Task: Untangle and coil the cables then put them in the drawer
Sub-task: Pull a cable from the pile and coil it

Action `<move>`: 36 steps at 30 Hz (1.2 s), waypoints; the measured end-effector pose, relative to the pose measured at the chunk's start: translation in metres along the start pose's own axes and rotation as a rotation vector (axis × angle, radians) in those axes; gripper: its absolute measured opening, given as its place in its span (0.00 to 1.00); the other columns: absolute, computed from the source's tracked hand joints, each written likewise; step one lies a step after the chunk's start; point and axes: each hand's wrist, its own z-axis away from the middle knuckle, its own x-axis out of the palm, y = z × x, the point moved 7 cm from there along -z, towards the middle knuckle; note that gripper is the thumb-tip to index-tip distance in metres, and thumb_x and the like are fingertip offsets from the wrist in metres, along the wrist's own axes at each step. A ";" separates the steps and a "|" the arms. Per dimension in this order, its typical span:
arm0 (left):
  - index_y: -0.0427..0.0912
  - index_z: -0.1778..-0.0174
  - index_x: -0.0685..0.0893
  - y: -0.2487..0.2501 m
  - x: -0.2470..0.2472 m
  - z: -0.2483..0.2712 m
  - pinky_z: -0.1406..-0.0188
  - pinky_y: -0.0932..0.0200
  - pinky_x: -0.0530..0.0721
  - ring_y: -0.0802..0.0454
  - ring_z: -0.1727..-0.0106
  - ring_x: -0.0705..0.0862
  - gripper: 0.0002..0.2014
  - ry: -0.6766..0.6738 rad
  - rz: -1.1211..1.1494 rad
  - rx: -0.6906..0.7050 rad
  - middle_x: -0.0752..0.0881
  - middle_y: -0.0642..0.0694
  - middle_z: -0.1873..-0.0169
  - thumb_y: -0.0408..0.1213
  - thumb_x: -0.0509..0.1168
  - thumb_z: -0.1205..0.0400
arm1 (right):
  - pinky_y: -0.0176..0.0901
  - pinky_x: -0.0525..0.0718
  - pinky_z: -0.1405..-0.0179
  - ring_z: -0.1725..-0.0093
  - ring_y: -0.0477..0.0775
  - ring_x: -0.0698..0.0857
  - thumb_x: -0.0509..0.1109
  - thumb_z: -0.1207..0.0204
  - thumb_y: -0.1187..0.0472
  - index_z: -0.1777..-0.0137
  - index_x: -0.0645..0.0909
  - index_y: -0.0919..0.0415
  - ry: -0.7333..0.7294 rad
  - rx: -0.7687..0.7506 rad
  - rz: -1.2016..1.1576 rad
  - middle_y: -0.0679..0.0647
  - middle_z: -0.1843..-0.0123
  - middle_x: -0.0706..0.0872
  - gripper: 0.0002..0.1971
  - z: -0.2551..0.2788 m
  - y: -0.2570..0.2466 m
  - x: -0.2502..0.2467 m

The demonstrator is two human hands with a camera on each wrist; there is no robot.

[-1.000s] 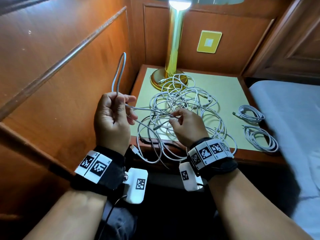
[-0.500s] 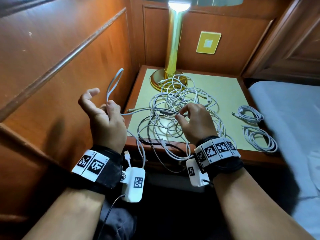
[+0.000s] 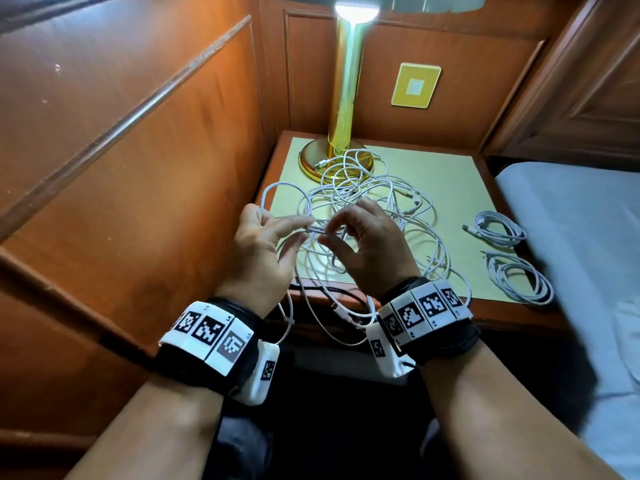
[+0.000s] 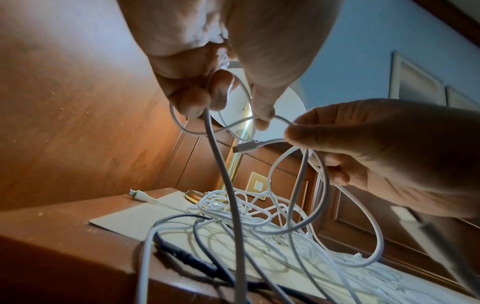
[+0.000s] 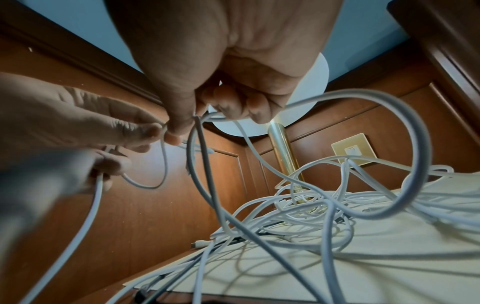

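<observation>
A tangle of white cables (image 3: 381,202) lies on the nightstand's pale top (image 3: 446,188), and some strands hang over its front edge. My left hand (image 3: 294,233) grips one white cable, which loops out behind it (image 3: 273,188); its curled fingers (image 4: 197,98) hold the strand. My right hand (image 3: 332,235) pinches the same cable close to its plug (image 4: 244,148), between thumb (image 5: 179,127) and fingers. Both hands meet just above the front of the tangle. Two coiled cables (image 3: 498,230) (image 3: 519,278) lie apart at the right.
A brass lamp (image 3: 343,98) stands at the back of the nightstand, its base (image 3: 311,161) under some strands. A wooden wall panel (image 3: 138,150) closes the left side. A bed (image 3: 581,237) borders the right. A dark cable (image 4: 182,257) crosses the front edge.
My left hand swung in from the left to meet the right hand, and its fingers closed on the cable. The raised loop dropped lower. The right hand shifted slightly left.
</observation>
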 end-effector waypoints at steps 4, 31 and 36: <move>0.42 0.50 0.92 0.002 -0.011 -0.003 0.58 0.74 0.71 0.56 0.60 0.72 0.04 0.079 -0.048 0.000 0.77 0.42 0.60 0.35 0.72 0.17 | 0.39 0.81 0.60 0.57 0.45 0.78 0.78 0.24 0.55 0.50 0.85 0.55 -0.029 0.054 0.011 0.47 0.52 0.76 0.08 -0.001 0.003 -0.001; 0.56 0.58 0.81 -0.048 -0.055 0.006 0.73 0.50 0.76 0.41 0.76 0.76 0.08 0.550 0.380 -0.460 0.77 0.54 0.75 0.48 0.60 0.14 | 0.44 0.84 0.55 0.60 0.54 0.88 0.75 0.21 0.56 0.49 0.84 0.54 0.013 0.698 0.100 0.52 0.60 0.84 0.05 0.012 0.074 -0.024; 0.54 0.58 0.79 -0.049 -0.065 0.006 0.80 0.54 0.69 0.51 0.81 0.72 0.08 0.626 0.473 -0.452 0.75 0.53 0.74 0.44 0.59 0.13 | 0.42 0.82 0.55 0.59 0.52 0.86 0.75 0.22 0.57 0.45 0.83 0.52 -0.034 0.742 0.162 0.54 0.53 0.87 0.08 0.015 0.079 -0.024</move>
